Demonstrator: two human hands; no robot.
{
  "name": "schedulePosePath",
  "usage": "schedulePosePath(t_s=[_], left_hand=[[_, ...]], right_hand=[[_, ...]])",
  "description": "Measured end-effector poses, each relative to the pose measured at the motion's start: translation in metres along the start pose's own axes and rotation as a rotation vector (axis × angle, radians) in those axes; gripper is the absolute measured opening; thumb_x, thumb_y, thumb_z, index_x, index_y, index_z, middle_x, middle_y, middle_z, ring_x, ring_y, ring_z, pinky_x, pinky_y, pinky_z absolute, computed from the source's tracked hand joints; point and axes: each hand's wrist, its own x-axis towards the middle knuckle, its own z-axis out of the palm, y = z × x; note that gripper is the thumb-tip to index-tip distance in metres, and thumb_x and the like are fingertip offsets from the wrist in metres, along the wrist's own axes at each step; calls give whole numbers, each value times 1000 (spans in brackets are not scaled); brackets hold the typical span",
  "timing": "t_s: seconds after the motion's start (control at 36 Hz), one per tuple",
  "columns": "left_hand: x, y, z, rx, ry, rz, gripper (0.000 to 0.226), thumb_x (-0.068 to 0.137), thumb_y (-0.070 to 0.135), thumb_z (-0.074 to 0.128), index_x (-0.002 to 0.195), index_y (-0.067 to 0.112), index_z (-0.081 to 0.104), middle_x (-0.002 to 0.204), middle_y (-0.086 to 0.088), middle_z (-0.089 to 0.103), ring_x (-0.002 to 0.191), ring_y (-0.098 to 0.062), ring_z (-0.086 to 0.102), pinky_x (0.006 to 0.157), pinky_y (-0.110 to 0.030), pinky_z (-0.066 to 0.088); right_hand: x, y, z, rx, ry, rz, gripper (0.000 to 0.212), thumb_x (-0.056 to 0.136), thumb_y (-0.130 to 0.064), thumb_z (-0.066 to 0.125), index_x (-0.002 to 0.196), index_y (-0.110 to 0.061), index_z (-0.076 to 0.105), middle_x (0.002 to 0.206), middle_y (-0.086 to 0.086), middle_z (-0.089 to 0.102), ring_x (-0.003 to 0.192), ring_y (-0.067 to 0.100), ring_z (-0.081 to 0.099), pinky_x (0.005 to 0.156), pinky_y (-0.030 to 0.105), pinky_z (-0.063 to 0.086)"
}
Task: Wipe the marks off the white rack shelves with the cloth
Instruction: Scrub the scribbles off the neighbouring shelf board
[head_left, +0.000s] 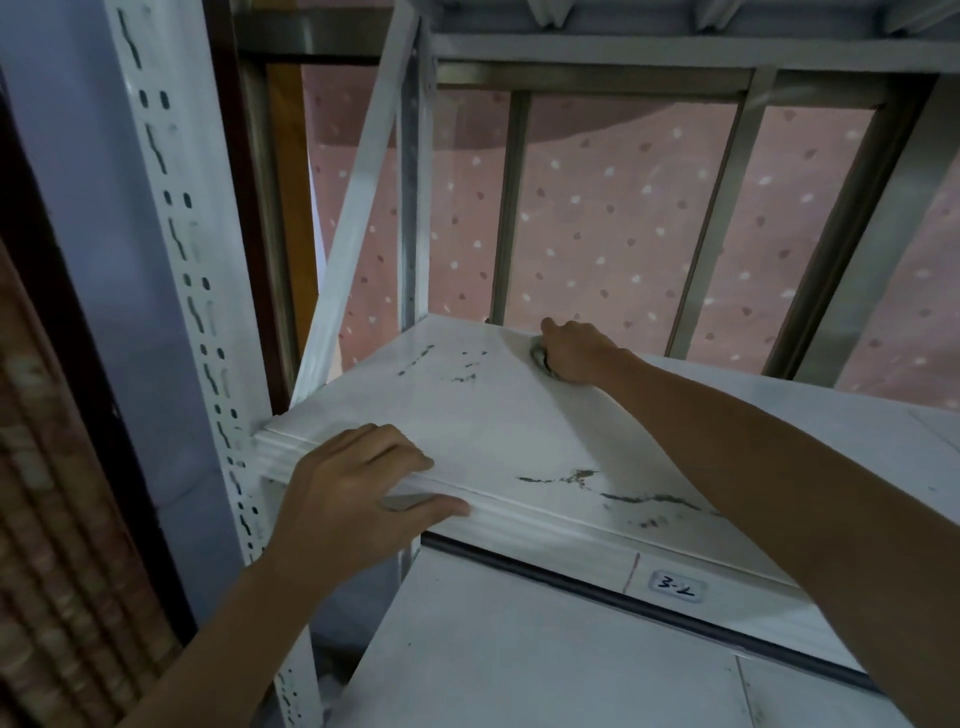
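Note:
A white rack shelf (519, 426) fills the middle of the view. Dark marks (447, 364) smear its far left part, and more dark marks (623, 491) run along its front edge. My right hand (574, 351) reaches to the back of the shelf and is closed on a small grey cloth (540, 358), pressed flat to the surface; most of the cloth is hidden under the fingers. My left hand (358, 483) grips the shelf's front left edge, fingers on top and thumb along the lip.
A perforated white upright (182, 260) stands at the left, with a diagonal brace (358, 208) behind it. A lower white shelf (545, 660) sits below, under a label reading 3-2 (675, 587). Metal window bars and a pink dotted curtain (623, 208) lie behind.

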Motion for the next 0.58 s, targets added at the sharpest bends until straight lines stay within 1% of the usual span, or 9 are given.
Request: schedulePosePath(t_s=[0.06,0.11,0.25,0.31,0.36,0.42,0.47,0.53,0.58], left_hand=[[0,-2,3,-14,17,-2,55,81,64,80,74,9,78,78,1,75,68,-17,70,68,-34,58],[1,-4,6,-52,22,-17,57,79,66,81,71,10,77,74,2,74,65,-16,68,65,-34,57],[2,-7,11,-115,43,-35,61,79,69,79,68,9,76,71,1,73,62,-16,66,63,-35,56],[0,-7,12,-121,50,-46,61,79,69,79,68,9,76,71,1,73,63,-16,66,63,-35,56],[-1,-8,14,-129,53,-58,60,78,68,80,69,9,76,71,1,72,63,-16,65,63,-34,55],[-3,-9,16,-129,61,-66,61,79,69,79,69,9,76,71,1,72,63,-17,65,63,-35,55],[-4,-9,18,-133,60,-75,61,79,69,79,69,9,77,72,0,73,63,-17,65,63,-35,54],[-6,-10,19,-130,58,-78,62,80,70,77,70,9,77,73,0,73,64,-18,66,63,-34,54],[-7,-11,19,-119,64,-79,63,81,71,76,71,9,77,73,-1,73,64,-18,66,64,-34,53]], right_hand=[[12,-4,2,-11,-3,-2,42,103,-34,38,132,-3,40,113,24,60,100,40,57,73,40,45],[23,-9,3,-5,-12,-11,43,103,-35,38,133,-4,40,114,24,60,102,41,57,76,40,45],[39,-25,4,14,4,-82,46,104,-41,35,136,-9,40,112,22,62,98,39,60,79,41,48],[45,-30,7,7,8,-136,44,104,-42,34,137,-13,40,114,21,64,97,39,61,82,41,50],[46,-35,8,10,27,-205,40,105,-40,34,136,-16,40,116,22,65,95,38,61,85,44,51],[43,-42,5,1,32,-283,38,105,-35,37,137,-14,40,116,21,64,90,34,59,81,39,46],[39,-46,2,-20,28,-349,35,105,-30,40,135,-13,41,113,21,63,85,32,55,74,33,38],[37,-48,-1,-36,25,-428,34,103,-25,42,135,-15,41,114,20,63,86,34,58,72,33,38],[36,-50,-1,-43,32,-507,36,102,-21,44,137,-15,40,111,18,65,76,28,53,69,31,37]])
